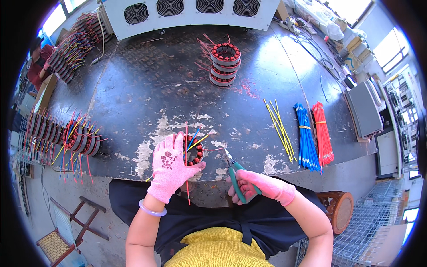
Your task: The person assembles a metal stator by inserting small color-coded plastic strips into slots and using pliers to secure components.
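Grasping a wound ring (199, 153), my left hand (171, 164), in a pink glove, covers the ring's left side, fingers stretched forward, thumb along its near side. Ring position: near edge of the dark, chipped worktop (151, 89), left of centre; red coils within, blue, yellow and red leads sticking out.

My right hand (262, 184), also pink-gloved: wrapped around green-handled pliers (235, 171), handles apart, tips pointing forward and toward the ring. One thin red wire (213, 149) runs rightward from the ring, its end just beside the tips; from my remote view, I cannot tell whether they touch it.

Remaining items, as I see them:
- Far centre: one upright stack of rings (225, 63), grey-sided, with red scraps (250, 91) scattered just to the right.
- Left: one row of rings (80, 142) set on edge, coloured leads hanging over the worktop's near edge.
- Right: loose yellow wires (280, 129); next to them, a blue wire bundle (306, 142) and a red wire bundle (323, 138), each tied with a band.
- Back: a pale casing (191, 23) with four round fans.
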A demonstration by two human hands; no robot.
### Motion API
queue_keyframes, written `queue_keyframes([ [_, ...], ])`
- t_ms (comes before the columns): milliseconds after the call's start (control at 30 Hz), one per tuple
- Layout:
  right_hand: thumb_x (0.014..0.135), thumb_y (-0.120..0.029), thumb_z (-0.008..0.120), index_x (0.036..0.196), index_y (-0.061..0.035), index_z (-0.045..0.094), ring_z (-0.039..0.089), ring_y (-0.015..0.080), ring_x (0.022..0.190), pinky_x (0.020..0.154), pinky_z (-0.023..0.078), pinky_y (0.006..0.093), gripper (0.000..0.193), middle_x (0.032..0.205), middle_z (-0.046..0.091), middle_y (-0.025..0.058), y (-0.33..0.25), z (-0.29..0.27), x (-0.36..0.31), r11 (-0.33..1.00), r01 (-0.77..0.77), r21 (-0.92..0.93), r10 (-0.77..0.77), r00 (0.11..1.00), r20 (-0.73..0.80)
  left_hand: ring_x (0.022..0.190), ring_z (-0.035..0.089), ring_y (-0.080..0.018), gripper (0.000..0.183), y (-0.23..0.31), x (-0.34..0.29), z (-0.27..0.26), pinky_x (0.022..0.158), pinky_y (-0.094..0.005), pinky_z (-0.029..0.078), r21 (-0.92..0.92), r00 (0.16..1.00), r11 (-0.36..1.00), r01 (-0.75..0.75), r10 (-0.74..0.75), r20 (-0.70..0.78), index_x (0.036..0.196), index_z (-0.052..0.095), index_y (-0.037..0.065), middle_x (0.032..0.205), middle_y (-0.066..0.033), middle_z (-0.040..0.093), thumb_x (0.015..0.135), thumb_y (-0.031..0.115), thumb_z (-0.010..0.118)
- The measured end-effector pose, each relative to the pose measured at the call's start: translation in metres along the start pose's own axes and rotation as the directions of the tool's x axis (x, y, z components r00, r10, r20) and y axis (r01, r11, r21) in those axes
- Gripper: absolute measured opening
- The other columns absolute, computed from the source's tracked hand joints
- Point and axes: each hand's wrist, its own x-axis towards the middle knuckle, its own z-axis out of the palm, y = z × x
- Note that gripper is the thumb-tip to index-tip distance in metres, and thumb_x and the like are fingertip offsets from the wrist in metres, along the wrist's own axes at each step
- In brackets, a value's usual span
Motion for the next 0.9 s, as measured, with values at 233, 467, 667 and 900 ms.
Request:
queue_keyframes([
  [233,0.106,-0.057,0.045,0.132,-0.0031,0.055,0.071,0.0217,0.087,0.081,0.059,0.0361,0.061,0.106,0.068,0.0126,-0.005,0.003,0.007,0.997,0.054,-0.047,-0.056,0.998,-0.038,0.125,0.055,-0.0362,0.106,-0.003,0.000,0.000,0.109,-0.0477,0.042,-0.032,1.000,0.999,-0.018,0.018,0.015,0.143,0.049,-0.004,0.131,-0.0181,0.055,0.067,0.059,0.088],
  [467,0.106,-0.059,0.045,0.128,-0.0042,0.057,0.070,0.0186,0.082,0.074,0.058,0.0320,0.060,0.098,0.068,0.0084,-0.005,-0.001,0.007,0.990,0.083,-0.114,-0.088,0.995,-0.039,0.125,0.055,-0.0358,0.106,-0.005,-0.001,0.002,0.110,-0.0479,0.041,-0.016,1.000,0.999,-0.028,0.028,0.007,0.142,0.049,-0.005,0.133,-0.0185,0.055,0.067,0.059,0.088],
  [667,0.107,-0.057,0.046,0.128,-0.0029,0.056,0.070,0.0178,0.081,0.071,0.058,0.0326,0.059,0.096,0.068,0.0090,0.000,0.002,0.009,0.994,0.087,-0.073,-0.090,0.995,-0.044,0.125,0.055,-0.0357,0.106,-0.003,0.000,-0.001,0.110,-0.0478,0.041,-0.022,1.000,1.000,-0.016,0.016,0.021,0.143,0.049,-0.004,0.132,-0.0184,0.055,0.068,0.059,0.088],
  [900,0.107,-0.053,0.048,0.127,-0.0010,0.058,0.066,0.0145,0.072,0.064,0.056,0.0300,0.056,0.086,0.066,0.0059,0.007,0.009,0.013,0.962,0.149,-0.230,-0.191,0.967,-0.171,0.126,0.055,-0.0359,0.103,-0.003,0.000,-0.002,0.112,-0.0474,0.039,-0.029,0.999,1.000,-0.012,0.013,0.040,0.143,0.048,-0.002,0.132,-0.0190,0.056,0.071,0.063,0.083],
])
